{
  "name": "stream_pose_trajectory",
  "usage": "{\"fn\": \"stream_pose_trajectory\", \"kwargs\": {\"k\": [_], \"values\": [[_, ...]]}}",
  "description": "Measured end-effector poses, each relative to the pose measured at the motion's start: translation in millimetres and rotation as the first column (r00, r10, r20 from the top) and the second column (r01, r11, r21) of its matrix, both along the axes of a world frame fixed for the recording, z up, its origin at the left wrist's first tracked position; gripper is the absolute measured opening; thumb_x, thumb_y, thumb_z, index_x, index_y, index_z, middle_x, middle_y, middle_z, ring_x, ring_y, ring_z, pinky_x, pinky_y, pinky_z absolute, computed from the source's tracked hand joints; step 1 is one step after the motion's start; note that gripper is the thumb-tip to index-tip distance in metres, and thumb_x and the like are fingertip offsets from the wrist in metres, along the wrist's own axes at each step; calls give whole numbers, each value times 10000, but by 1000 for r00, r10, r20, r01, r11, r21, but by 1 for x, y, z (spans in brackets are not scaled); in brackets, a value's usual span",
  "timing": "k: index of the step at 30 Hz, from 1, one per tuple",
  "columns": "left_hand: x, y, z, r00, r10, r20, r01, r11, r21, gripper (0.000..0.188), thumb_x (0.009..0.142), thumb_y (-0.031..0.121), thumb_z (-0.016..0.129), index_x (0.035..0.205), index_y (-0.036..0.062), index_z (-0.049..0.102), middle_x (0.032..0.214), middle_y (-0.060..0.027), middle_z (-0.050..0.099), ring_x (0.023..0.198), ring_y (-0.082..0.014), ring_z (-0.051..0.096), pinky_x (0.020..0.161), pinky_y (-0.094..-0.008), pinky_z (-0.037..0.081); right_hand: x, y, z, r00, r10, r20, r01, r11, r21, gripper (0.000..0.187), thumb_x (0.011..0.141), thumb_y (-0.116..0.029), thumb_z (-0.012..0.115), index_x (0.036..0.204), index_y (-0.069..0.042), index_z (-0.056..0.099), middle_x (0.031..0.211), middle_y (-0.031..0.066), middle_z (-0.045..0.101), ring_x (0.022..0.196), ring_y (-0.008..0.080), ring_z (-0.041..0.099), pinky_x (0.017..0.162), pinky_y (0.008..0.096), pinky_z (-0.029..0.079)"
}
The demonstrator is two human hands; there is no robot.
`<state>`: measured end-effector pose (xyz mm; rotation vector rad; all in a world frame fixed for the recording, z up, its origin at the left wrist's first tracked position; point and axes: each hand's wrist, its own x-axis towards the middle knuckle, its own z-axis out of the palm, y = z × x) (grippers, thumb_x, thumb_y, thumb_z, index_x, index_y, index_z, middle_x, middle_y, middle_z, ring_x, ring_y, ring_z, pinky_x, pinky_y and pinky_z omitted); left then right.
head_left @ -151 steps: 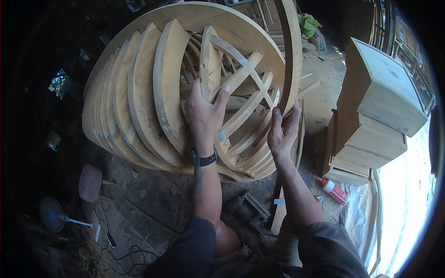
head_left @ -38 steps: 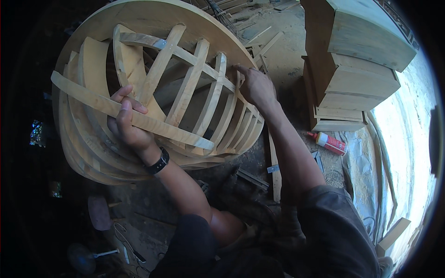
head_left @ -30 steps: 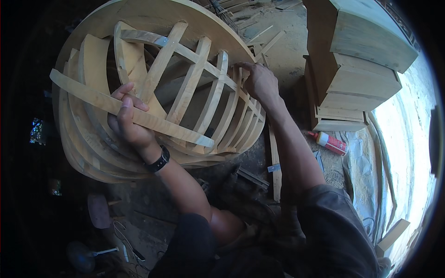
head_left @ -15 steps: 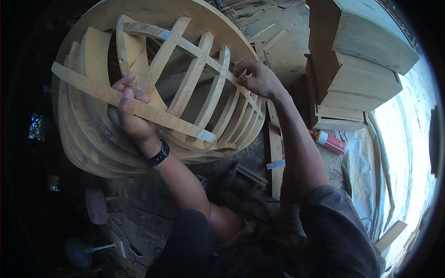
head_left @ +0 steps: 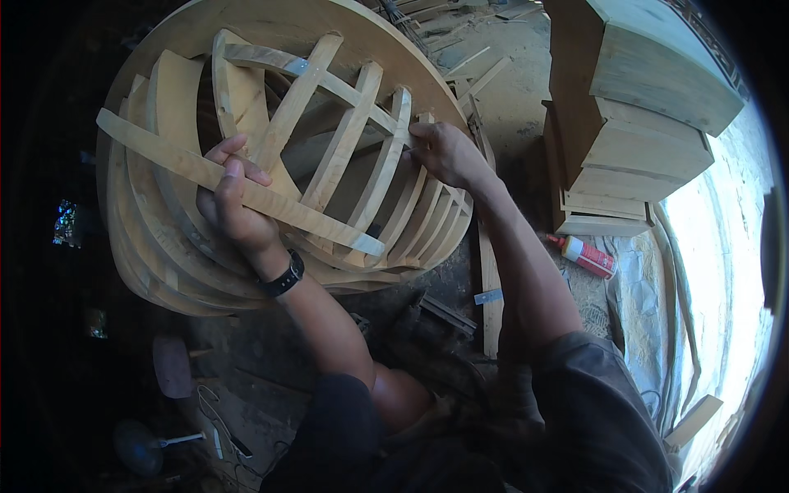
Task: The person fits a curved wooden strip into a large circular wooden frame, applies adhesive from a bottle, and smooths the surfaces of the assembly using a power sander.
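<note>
- My left hand (head_left: 233, 215) is closed on one curved wooden strip (head_left: 288, 208), left of centre.
- My right hand (head_left: 448, 156), curled, is at one ribbed wooden structure (head_left: 341, 144), upper middle; I cannot tell whether it grips.
- My two hands are apart.
- One wristwatch (head_left: 285, 277) is strapped below my left hand.
- One red-and-white bottle (head_left: 588, 257) lies centre right.

You can read no text, number or sign here; the red-and-white bottle (head_left: 588, 255) at your right bears a label (head_left: 593, 259), its print too small for you to make out. Your black wristwatch (head_left: 285, 277) gives you no legible figures either.
</note>
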<state>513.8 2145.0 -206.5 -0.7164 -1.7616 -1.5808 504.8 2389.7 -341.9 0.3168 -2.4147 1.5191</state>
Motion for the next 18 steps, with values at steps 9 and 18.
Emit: {"fn": "stream_pose_trajectory", "kwargs": {"k": [9, 18], "values": [[-1, -1, -1, 1000, -4, -4, 4, 1000, 3, 424, 832, 257, 540, 1056, -92, 632, 605, -40, 522, 645, -132, 493, 784, -297, 404, -1, 1, -3, 1000, -8, 13, 9, 1000, -24, 148, 918, -126, 603, 989, -8, 658, 849, 195, 684, 838, 348, 672, 782, 434, 495], [-5, -3, -1, 999, 3, -51, -4, 1000, -30, 408, 835, 262, 534, 1024, -86, 632, 600, -44, 523, 659, -142, 503, 818, -311, 418, -3, 0, -5, 1000, -16, -13, 15, 999, -47, 201, 863, -162, 696, 1008, -24, 677, 848, 176, 697, 835, 336, 672, 804, 421, 497]]}}
